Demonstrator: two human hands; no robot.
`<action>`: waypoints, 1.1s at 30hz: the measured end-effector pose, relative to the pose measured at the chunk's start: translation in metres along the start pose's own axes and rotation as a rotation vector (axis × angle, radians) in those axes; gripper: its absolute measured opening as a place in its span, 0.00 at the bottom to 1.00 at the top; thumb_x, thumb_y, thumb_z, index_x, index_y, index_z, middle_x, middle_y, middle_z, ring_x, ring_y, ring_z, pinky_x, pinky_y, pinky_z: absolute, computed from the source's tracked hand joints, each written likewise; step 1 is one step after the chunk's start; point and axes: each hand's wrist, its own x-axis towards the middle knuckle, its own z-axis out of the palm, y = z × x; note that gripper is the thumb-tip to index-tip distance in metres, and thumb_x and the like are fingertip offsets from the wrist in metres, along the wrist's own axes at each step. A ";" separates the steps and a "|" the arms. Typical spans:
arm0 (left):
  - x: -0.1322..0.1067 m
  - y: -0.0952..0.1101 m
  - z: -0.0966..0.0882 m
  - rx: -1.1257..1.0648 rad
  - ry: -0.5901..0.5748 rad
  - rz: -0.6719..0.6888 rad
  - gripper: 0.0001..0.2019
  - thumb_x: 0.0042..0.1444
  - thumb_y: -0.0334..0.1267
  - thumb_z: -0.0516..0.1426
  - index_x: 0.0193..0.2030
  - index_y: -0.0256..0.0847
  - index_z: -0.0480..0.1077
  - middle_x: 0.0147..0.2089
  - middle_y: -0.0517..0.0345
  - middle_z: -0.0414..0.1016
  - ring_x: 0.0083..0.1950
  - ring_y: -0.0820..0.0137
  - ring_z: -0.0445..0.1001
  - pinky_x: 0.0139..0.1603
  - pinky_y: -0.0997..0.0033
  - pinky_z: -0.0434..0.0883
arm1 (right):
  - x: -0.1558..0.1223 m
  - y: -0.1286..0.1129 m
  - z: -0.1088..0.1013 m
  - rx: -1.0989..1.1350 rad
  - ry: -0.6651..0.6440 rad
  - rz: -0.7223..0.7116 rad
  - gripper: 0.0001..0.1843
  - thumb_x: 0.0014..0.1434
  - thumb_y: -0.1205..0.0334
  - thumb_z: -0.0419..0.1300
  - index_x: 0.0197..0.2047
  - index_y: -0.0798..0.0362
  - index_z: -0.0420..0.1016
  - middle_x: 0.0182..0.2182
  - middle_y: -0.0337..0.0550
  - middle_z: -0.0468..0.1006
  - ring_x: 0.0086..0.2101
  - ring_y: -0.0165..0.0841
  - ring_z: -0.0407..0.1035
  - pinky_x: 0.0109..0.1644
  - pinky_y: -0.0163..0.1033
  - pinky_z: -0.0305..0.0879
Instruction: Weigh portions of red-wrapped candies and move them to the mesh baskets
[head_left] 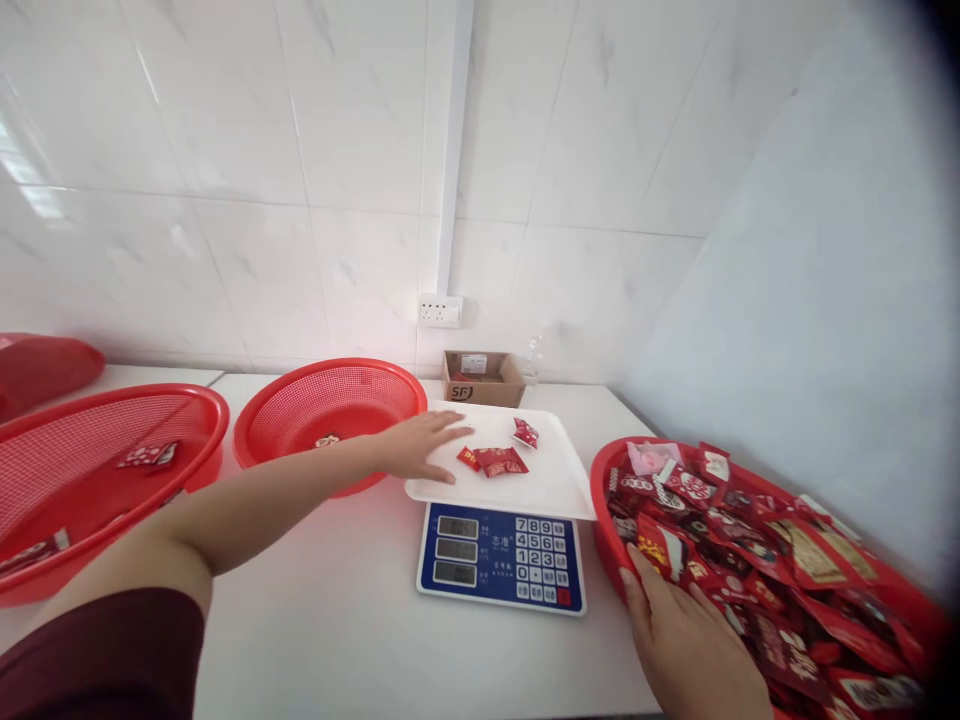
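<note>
My left hand (420,445) reaches over the left edge of the white weighing tray (551,470), its fingers spread and holding nothing. To the right of its fingertips lie a few small red packets (502,461), and a red and white packet (526,432) sits farther back on the tray. Under the tray, the blue scale (499,590) faces me with its keypad and displays. My right hand (694,640) rests at the near left rim of a red basket (606,520) heaped with red snack packets (750,535). Its fingers look extended over the packets; their undersides are hidden.
Two red mesh baskets stand to the left: a round one (262,420) and a larger one (214,430), with a few packets inside. A small cardboard box (487,393) is behind the scale. A wall socket (440,310) and a red bag-like shape (52,365) are farther back.
</note>
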 end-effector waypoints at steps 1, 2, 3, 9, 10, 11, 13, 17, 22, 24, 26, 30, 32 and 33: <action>0.014 0.007 0.006 -0.030 -0.040 0.059 0.44 0.51 0.61 0.58 0.70 0.52 0.46 0.73 0.52 0.39 0.72 0.52 0.42 0.69 0.50 0.45 | 0.000 0.000 0.000 -0.001 0.001 -0.002 0.25 0.65 0.58 0.41 0.52 0.58 0.74 0.43 0.50 0.80 0.39 0.39 0.75 0.51 0.48 0.68; 0.027 0.012 0.012 -0.051 -0.070 0.096 0.47 0.50 0.62 0.59 0.71 0.52 0.42 0.74 0.50 0.35 0.72 0.51 0.39 0.69 0.48 0.43 | 0.000 0.000 0.000 -0.001 0.006 -0.006 0.25 0.65 0.58 0.41 0.52 0.58 0.74 0.44 0.50 0.80 0.39 0.39 0.75 0.51 0.48 0.68; 0.041 0.016 0.017 -0.062 -0.082 0.122 0.49 0.49 0.63 0.59 0.71 0.51 0.39 0.74 0.49 0.32 0.72 0.49 0.36 0.69 0.47 0.42 | 0.001 0.000 0.000 -0.001 0.009 -0.009 0.26 0.66 0.58 0.40 0.52 0.58 0.74 0.44 0.51 0.79 0.39 0.40 0.75 0.50 0.48 0.68; 0.114 0.031 0.038 -0.009 -0.061 0.237 0.52 0.45 0.66 0.58 0.71 0.49 0.41 0.74 0.44 0.30 0.72 0.46 0.30 0.66 0.37 0.38 | 0.002 0.002 0.002 0.031 0.024 -0.017 0.24 0.65 0.59 0.42 0.48 0.56 0.77 0.40 0.50 0.81 0.37 0.39 0.76 0.47 0.45 0.70; 0.122 0.034 0.040 0.001 -0.070 0.237 0.49 0.46 0.66 0.58 0.70 0.50 0.45 0.74 0.44 0.33 0.72 0.45 0.31 0.65 0.36 0.40 | 0.002 0.002 0.002 0.032 0.023 -0.023 0.24 0.65 0.59 0.42 0.48 0.55 0.77 0.40 0.50 0.81 0.37 0.39 0.76 0.47 0.44 0.70; 0.129 0.038 0.042 0.014 -0.071 0.235 0.46 0.47 0.67 0.57 0.69 0.51 0.48 0.73 0.45 0.37 0.72 0.45 0.33 0.64 0.36 0.42 | 0.002 0.002 0.002 0.029 0.019 -0.021 0.24 0.65 0.59 0.42 0.48 0.55 0.77 0.40 0.49 0.81 0.37 0.39 0.76 0.47 0.44 0.70; 0.138 0.044 0.045 0.060 -0.031 0.233 0.40 0.50 0.66 0.55 0.67 0.50 0.55 0.70 0.44 0.48 0.70 0.45 0.41 0.63 0.40 0.50 | 0.003 0.002 0.001 0.016 0.006 -0.002 0.24 0.65 0.58 0.42 0.48 0.55 0.77 0.39 0.49 0.81 0.36 0.39 0.76 0.46 0.44 0.70; 0.142 0.052 0.048 0.128 0.098 0.180 0.33 0.54 0.62 0.53 0.62 0.47 0.61 0.60 0.44 0.63 0.61 0.51 0.60 0.59 0.52 0.60 | 0.004 0.004 0.001 0.003 -0.010 -0.025 0.24 0.65 0.58 0.42 0.46 0.55 0.78 0.39 0.50 0.81 0.36 0.39 0.76 0.44 0.43 0.71; 0.143 0.051 0.049 0.122 0.154 0.002 0.26 0.57 0.59 0.50 0.53 0.40 0.65 0.51 0.42 0.67 0.51 0.52 0.70 0.47 0.56 0.69 | 0.005 0.009 0.004 0.020 -0.034 -0.029 0.22 0.64 0.58 0.44 0.48 0.52 0.77 0.39 0.47 0.81 0.36 0.37 0.76 0.44 0.40 0.70; 0.145 0.050 0.049 0.110 0.152 -0.046 0.25 0.57 0.59 0.50 0.50 0.40 0.66 0.50 0.43 0.68 0.47 0.53 0.73 0.43 0.56 0.71 | 0.005 0.009 0.005 0.022 -0.032 -0.023 0.21 0.64 0.57 0.45 0.48 0.51 0.77 0.40 0.46 0.81 0.36 0.37 0.76 0.44 0.39 0.71; 0.146 0.050 0.049 0.096 0.155 -0.072 0.23 0.58 0.57 0.50 0.48 0.41 0.66 0.49 0.43 0.69 0.45 0.54 0.74 0.42 0.57 0.71 | 0.005 0.010 0.005 0.015 -0.026 -0.036 0.21 0.65 0.58 0.45 0.49 0.52 0.77 0.40 0.46 0.81 0.37 0.37 0.76 0.44 0.39 0.71; 0.142 0.050 0.041 0.061 0.193 -0.102 0.19 0.59 0.55 0.50 0.44 0.40 0.67 0.48 0.46 0.71 0.45 0.55 0.75 0.42 0.60 0.71 | 0.005 0.010 0.007 -0.017 -0.018 -0.075 0.21 0.65 0.61 0.44 0.50 0.52 0.76 0.41 0.47 0.81 0.36 0.37 0.76 0.43 0.40 0.72; 0.134 0.048 0.032 0.045 0.220 -0.119 0.18 0.59 0.54 0.50 0.43 0.41 0.67 0.47 0.48 0.72 0.44 0.57 0.75 0.41 0.63 0.70 | 0.004 0.010 0.008 -0.025 -0.024 -0.083 0.22 0.65 0.62 0.43 0.51 0.53 0.75 0.41 0.48 0.81 0.36 0.37 0.76 0.44 0.41 0.72; 0.128 0.046 0.026 0.039 0.235 -0.127 0.18 0.59 0.54 0.51 0.42 0.41 0.67 0.46 0.49 0.73 0.44 0.58 0.75 0.41 0.64 0.70 | 0.004 0.010 0.008 -0.027 -0.026 -0.089 0.22 0.65 0.62 0.43 0.52 0.54 0.75 0.41 0.48 0.81 0.36 0.36 0.76 0.44 0.41 0.72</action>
